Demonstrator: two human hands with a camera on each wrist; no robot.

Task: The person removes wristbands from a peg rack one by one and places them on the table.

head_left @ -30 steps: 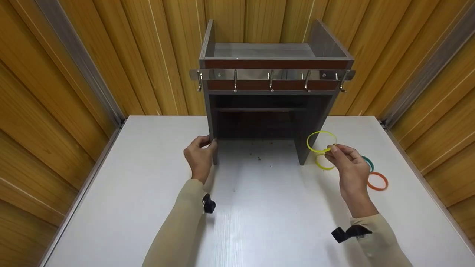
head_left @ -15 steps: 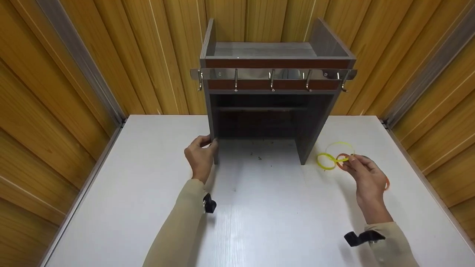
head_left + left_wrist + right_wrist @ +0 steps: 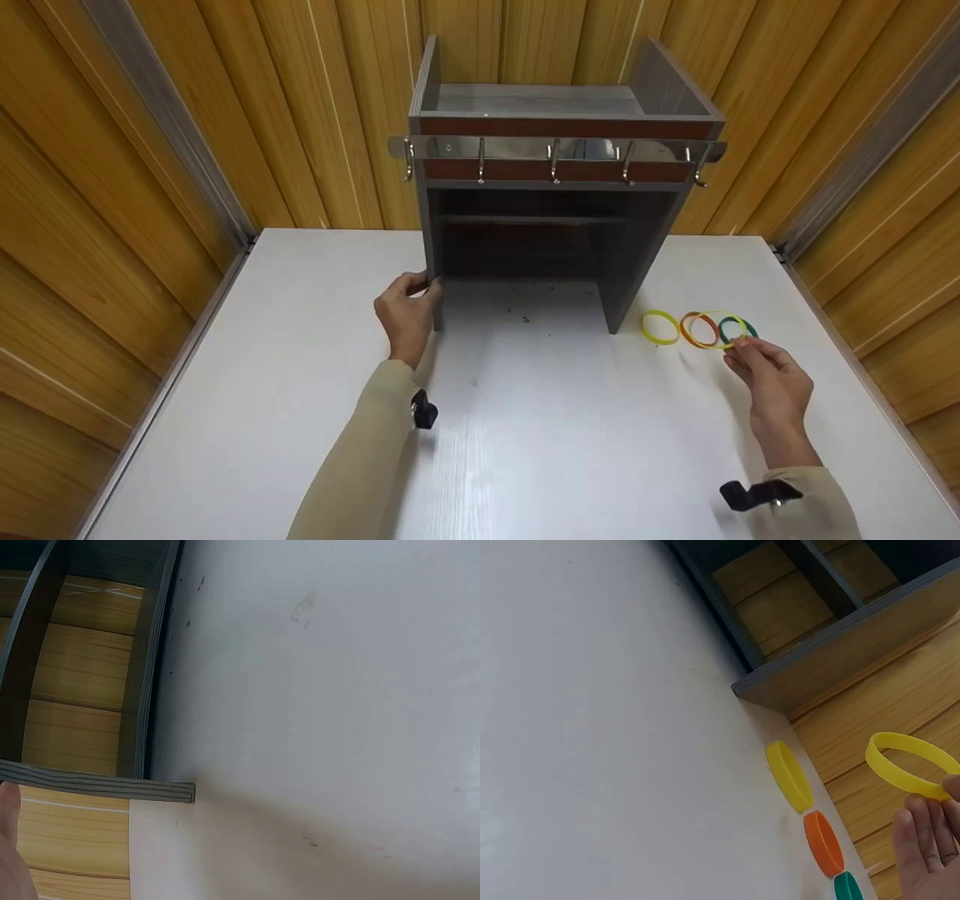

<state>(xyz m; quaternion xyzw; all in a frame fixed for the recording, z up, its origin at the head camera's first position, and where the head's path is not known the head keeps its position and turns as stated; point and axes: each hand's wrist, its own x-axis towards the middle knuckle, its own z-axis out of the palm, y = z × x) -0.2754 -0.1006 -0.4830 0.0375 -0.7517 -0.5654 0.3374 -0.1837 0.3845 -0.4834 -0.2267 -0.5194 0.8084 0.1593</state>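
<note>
My left hand (image 3: 406, 313) pinches the front edge of the left side panel (image 3: 429, 225) of a grey rack. In the left wrist view, part of that hand shows at the lower left, beside the panel (image 3: 105, 784). A yellow wristband (image 3: 909, 781) is pinched between the thumb and fingers of my right hand (image 3: 778, 386), raised off the table. In the head view it overlaps an orange wristband (image 3: 684, 328) and a teal wristband (image 3: 753, 328) lying behind it. Left of these lies another yellow wristband (image 3: 643, 328), near the rack's right panel.
A metal strip (image 3: 517, 148) with several hooks crosses the rack's front, and nothing hangs on them. The rack stands on a white table (image 3: 525, 435) before wood-patterned walls (image 3: 322, 112). Small dark specks lie under the rack.
My right hand has moved right and toward me with the yellow wristband, away from the rack. An orange wristband at far right is now out of sight behind the hand. My left hand stays put.
</note>
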